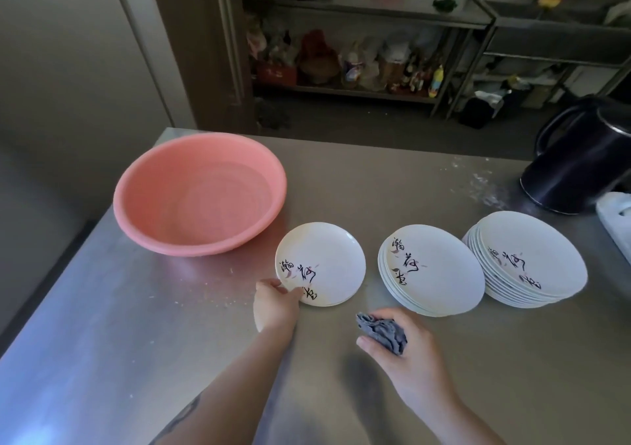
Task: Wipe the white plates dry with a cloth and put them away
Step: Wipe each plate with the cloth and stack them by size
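Observation:
A small white plate (327, 260) with black brush lettering lies on the steel table (102, 325), on top of one or two like it. My left hand (273, 304) grips its near-left rim, thumb on top. My right hand (406, 359) holds a crumpled grey cloth (382, 332) just above the table, in front of the plates. To the right stand two stacks of larger white plates with the same lettering: a middle stack (440, 274) and a taller right stack (532, 257).
A big pink plastic basin (201, 192) sits at the table's left rear. A black kettle (580, 161) and a white plastic object (618, 219) stand at the right edge. Beyond the table are steel shelves (358, 7) with bottles and bags.

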Demonstrator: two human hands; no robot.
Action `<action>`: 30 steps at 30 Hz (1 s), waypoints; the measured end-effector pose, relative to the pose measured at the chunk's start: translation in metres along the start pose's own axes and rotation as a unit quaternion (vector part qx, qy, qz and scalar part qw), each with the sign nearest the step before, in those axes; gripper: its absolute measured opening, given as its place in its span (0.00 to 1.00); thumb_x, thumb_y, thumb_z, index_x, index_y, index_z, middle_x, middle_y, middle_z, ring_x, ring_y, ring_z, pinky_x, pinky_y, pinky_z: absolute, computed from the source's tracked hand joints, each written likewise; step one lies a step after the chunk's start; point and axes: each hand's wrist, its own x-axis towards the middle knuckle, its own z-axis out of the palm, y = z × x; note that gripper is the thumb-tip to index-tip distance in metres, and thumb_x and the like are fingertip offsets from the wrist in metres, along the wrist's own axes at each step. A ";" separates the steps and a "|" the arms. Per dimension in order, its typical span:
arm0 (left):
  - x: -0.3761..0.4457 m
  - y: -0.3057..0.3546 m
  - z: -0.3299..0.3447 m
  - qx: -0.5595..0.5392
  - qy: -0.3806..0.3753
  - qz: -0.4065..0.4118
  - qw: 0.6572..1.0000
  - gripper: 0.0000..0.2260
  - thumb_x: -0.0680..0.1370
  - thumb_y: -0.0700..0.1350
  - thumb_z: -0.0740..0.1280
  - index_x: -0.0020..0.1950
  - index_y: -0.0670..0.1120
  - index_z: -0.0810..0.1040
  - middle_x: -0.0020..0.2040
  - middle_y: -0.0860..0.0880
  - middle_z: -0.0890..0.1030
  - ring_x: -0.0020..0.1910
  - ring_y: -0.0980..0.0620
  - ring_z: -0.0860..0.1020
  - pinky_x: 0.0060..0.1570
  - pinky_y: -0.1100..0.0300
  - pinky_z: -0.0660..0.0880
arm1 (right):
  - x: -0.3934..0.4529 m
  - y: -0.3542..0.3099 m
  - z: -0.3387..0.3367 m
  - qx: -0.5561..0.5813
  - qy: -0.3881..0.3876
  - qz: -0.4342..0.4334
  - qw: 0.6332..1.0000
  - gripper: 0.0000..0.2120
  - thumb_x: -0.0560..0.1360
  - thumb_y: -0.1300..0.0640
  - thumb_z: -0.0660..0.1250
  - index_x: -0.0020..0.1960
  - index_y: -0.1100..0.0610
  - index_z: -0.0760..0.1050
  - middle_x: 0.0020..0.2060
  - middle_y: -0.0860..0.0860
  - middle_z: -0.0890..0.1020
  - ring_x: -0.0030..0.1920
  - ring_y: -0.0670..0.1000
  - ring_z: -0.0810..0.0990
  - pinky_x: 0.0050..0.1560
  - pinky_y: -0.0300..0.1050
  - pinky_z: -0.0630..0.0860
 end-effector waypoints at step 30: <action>-0.090 -0.006 -0.038 -0.275 -0.077 -0.008 0.958 0.10 0.74 0.27 0.67 0.48 0.41 0.74 0.43 0.42 0.81 0.38 0.44 0.82 0.30 0.56 0.79 | -0.033 0.029 -0.053 0.033 0.059 0.017 0.998 0.20 0.67 0.58 0.79 0.50 0.38 0.77 0.45 0.42 0.83 0.48 0.43 0.82 0.50 0.39 0.77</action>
